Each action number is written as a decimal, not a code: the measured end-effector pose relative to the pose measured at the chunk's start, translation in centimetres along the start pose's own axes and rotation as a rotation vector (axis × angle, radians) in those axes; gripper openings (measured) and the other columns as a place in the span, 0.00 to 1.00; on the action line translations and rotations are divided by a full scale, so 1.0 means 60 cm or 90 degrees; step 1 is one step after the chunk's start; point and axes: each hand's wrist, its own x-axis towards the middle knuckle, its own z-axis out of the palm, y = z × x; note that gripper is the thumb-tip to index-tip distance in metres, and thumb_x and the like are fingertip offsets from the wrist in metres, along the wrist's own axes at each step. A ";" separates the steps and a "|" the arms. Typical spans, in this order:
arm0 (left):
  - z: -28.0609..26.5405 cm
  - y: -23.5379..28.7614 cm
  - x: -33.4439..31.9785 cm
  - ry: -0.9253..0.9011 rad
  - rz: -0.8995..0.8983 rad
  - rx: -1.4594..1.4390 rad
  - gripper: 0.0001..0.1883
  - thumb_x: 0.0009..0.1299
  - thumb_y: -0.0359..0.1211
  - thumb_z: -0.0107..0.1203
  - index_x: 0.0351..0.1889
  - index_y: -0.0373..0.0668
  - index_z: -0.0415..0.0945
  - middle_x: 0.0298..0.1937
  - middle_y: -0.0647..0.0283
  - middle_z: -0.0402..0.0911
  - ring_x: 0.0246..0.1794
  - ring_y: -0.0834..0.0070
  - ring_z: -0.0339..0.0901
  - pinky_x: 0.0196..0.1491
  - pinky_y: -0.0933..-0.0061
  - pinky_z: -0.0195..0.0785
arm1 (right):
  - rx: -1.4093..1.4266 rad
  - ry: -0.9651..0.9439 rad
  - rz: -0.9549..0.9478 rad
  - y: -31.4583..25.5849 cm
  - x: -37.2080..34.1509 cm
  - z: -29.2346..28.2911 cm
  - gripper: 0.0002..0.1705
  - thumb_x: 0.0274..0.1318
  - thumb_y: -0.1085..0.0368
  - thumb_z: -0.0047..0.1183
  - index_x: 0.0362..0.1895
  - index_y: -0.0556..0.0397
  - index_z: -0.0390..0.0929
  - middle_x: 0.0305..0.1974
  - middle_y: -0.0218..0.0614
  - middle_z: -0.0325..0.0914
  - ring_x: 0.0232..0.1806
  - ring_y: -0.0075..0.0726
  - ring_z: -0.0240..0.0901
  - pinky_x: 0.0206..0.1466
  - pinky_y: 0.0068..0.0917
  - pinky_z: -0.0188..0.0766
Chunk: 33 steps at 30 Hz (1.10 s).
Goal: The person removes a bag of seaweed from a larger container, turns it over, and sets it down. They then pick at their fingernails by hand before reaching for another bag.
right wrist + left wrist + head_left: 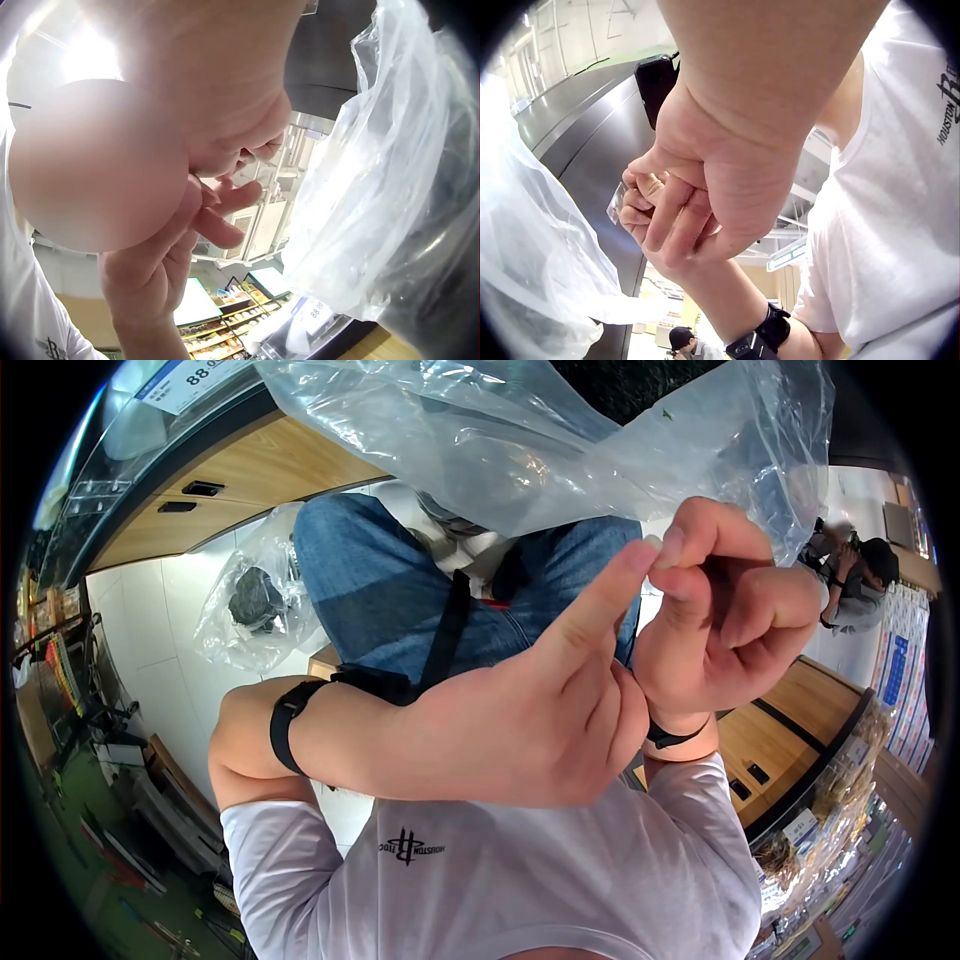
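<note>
My left hand (510,710) reaches across in the head view with its index finger extended and other fingers folded. My right hand (735,610) bends its index finger and thumb around that fingertip, its remaining fingers curled. A tiny pale spot shows where the tips meet; whether it is a nail or a small object I cannot tell. In the left wrist view my left hand (731,180) partly covers my right hand (636,210). My right hand (202,90) hides part of my left hand (154,277) in the right wrist view. Clear plastic (500,455) lies just beyond both hands.
Jeans-covered legs (370,580) are below the hands. On the floor at left lies a clear bag (290,615) with a dark item inside. Wooden cabinets (240,470) stand at upper left and lower right. A person in a black cap (860,585) is at far right.
</note>
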 end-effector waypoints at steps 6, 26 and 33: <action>0.006 0.006 0.004 0.090 0.017 -0.059 0.09 0.50 0.30 0.51 0.19 0.31 0.69 0.14 0.57 0.71 0.29 0.52 0.81 0.61 0.37 0.65 | 0.026 0.040 -0.012 0.001 -0.006 0.000 0.23 0.58 0.68 0.58 0.29 0.46 0.51 0.32 0.49 0.74 0.28 0.28 0.66 0.31 0.24 0.67; -0.008 -0.013 0.003 0.021 0.147 -0.105 0.04 0.57 0.28 0.50 0.27 0.36 0.71 0.18 0.62 0.73 0.35 0.65 0.82 0.50 0.37 0.75 | 0.058 -0.101 -0.090 0.007 -0.004 -0.031 0.21 0.52 0.80 0.52 0.26 0.44 0.53 0.31 0.43 0.69 0.24 0.28 0.56 0.21 0.24 0.55; -0.009 -0.011 0.004 0.057 0.134 -0.170 0.04 0.54 0.27 0.52 0.26 0.37 0.72 0.18 0.64 0.73 0.33 0.67 0.81 0.48 0.36 0.75 | 0.056 -0.125 -0.114 0.007 -0.004 -0.033 0.19 0.50 0.82 0.53 0.26 0.47 0.57 0.32 0.44 0.70 0.24 0.28 0.56 0.21 0.24 0.53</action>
